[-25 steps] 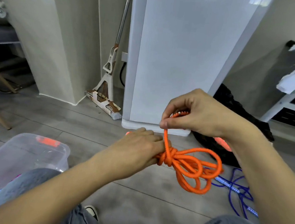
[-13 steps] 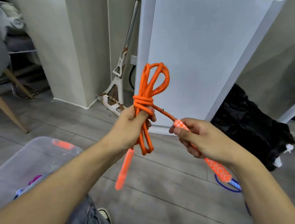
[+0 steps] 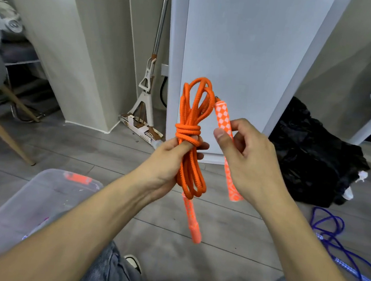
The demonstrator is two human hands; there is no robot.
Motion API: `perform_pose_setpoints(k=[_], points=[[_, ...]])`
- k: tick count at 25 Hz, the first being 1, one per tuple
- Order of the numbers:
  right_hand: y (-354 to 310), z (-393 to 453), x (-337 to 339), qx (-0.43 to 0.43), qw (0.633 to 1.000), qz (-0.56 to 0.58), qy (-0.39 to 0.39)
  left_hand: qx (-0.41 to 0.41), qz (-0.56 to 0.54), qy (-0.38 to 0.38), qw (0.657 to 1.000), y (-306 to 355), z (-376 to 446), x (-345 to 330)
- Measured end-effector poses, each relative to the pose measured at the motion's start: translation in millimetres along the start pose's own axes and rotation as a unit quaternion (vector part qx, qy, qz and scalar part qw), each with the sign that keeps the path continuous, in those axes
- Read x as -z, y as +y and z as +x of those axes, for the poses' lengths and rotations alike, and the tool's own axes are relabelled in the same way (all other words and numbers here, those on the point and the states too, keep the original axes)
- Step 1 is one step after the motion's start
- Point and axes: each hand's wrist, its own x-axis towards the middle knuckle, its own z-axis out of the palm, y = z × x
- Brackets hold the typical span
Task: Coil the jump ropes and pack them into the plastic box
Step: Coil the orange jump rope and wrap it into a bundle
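An orange jump rope (image 3: 194, 109) is bundled into upright loops with a wrap knotted around its middle. My left hand (image 3: 171, 161) grips the bundle just below the knot; one orange checkered handle (image 3: 192, 219) dangles beneath it. My right hand (image 3: 247, 161) holds the other checkered handle (image 3: 223, 119) upright beside the loops. A clear plastic box (image 3: 40, 195) with an orange latch sits on the floor at lower left, with something coloured inside. A blue jump rope (image 3: 337, 241) lies loose on the floor at lower right.
A white appliance (image 3: 243, 55) stands straight ahead, a mop (image 3: 147, 87) leaning beside it. A black bag (image 3: 313, 156) lies on the floor at right. Wooden chair legs (image 3: 7, 138) reach in from the left. My knees and shoes are at the bottom.
The bundle went from lying sideways at floor level to upright in my left hand. My right hand let go of the rope end and brought its handle up beside the loops.
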Motion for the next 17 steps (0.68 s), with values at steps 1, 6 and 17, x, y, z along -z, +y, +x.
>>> perform_pose_setpoints(k=[1,6,17], points=[[-1,0,-4,-0.007,1.000,0.022,-0.004,0.002,-0.009,-0.007,1.000,0,0,0],[-6,8,-11,-0.028,0.994,0.106,0.009,0.011,-0.006,-0.063,0.998,0,-2,0],[3,8,-22,-0.130,0.979,0.140,0.075,-0.026,0.042,-0.063,0.997,-8,3,1]])
